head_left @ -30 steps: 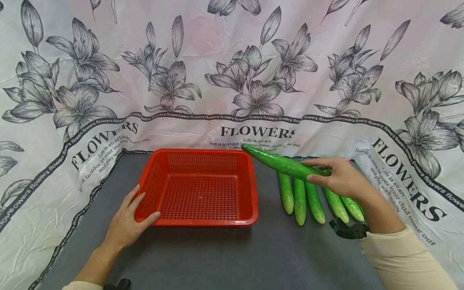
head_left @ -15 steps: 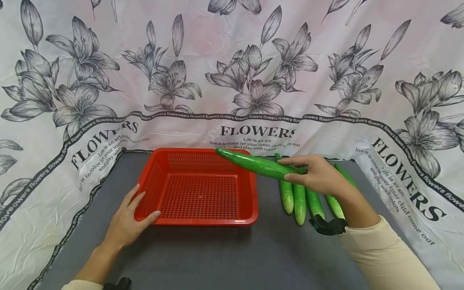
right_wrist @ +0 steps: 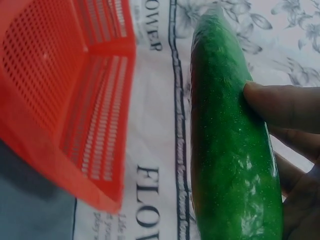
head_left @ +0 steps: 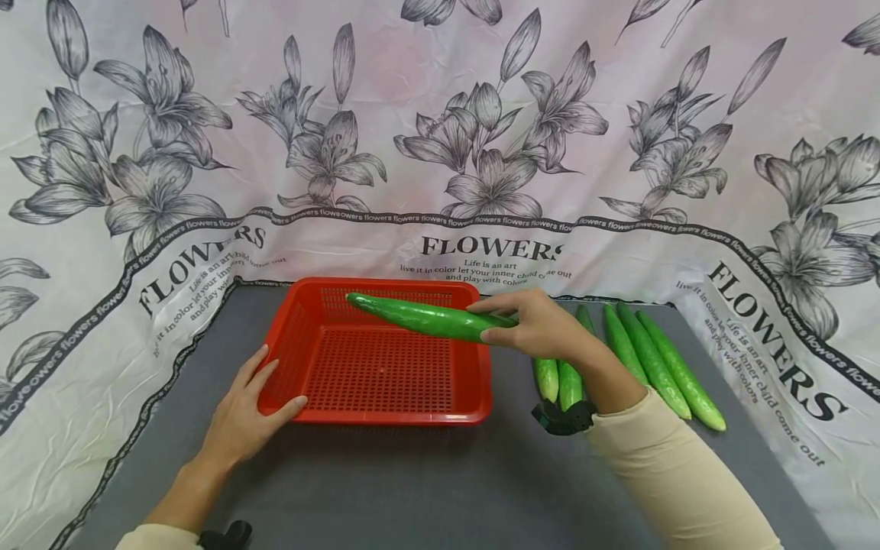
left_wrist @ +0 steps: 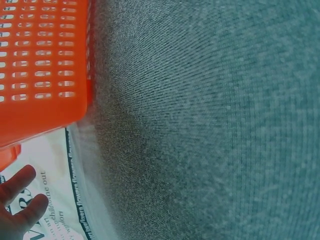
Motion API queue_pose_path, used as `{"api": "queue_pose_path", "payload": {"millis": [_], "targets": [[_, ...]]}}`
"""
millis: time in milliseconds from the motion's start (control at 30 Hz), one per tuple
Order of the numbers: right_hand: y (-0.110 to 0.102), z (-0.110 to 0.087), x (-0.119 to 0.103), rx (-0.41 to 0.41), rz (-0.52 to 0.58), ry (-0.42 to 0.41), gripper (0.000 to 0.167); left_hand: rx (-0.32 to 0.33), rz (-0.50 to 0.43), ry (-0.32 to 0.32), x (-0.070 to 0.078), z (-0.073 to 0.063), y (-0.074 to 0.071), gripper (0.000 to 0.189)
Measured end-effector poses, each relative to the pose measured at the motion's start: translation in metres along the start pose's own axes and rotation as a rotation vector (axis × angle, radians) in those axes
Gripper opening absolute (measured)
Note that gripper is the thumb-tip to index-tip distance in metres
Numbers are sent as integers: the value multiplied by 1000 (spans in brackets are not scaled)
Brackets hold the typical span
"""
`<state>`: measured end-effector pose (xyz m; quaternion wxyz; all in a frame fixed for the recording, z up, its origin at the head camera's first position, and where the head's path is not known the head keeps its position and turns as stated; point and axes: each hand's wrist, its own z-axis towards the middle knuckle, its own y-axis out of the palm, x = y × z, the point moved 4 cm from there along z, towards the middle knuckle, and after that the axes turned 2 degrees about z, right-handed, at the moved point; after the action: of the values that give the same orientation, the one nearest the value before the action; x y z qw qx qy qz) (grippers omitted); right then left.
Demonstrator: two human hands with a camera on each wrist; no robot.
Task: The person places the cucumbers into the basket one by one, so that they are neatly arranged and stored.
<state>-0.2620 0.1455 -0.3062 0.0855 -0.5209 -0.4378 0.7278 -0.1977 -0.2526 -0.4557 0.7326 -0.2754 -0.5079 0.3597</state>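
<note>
A long green cucumber (head_left: 426,318) is pinched near its right end by my right hand (head_left: 532,325). It hangs over the red plastic basket (head_left: 392,419), its far tip pointing left. In the right wrist view the thumb lies along the near side of the cucumber (right_wrist: 230,135), with fingers behind it. My left hand (head_left: 241,416) rests on the basket's left front corner, fingers spread along the outside and thumb over the front rim. The left wrist view shows part of that hand's fingers (left_wrist: 17,185) below the basket's perforated wall (left_wrist: 42,55).
Several more cucumbers (head_left: 677,367) lie side by side on the grey table (head_left: 426,489) right of the basket, some partly hidden by the right forearm. A white cloth printed with flowers (head_left: 495,183) stands behind and along both sides.
My right hand has carried the cucumber leftward from above the others to over the basket, and it now lies more level. The left hand stays on the basket.
</note>
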Motion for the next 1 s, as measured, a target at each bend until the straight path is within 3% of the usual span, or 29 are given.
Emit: {"api": "queue_pose_path", "payload": {"millis": [367,700,867,1000], "targets": [[34,30,2,-78,88,27,38,-1,-6,-1,0,1,0,77],[64,64,9,-162,66,-1,38,-1,-4,-11,0,0,-1,77],[76,80,18,-210,47,47,38,1,-5,-10,0,0,-1,77],[82,91,24,-243,97,91,39,9,-6,1,-1,1,0,77]]}}
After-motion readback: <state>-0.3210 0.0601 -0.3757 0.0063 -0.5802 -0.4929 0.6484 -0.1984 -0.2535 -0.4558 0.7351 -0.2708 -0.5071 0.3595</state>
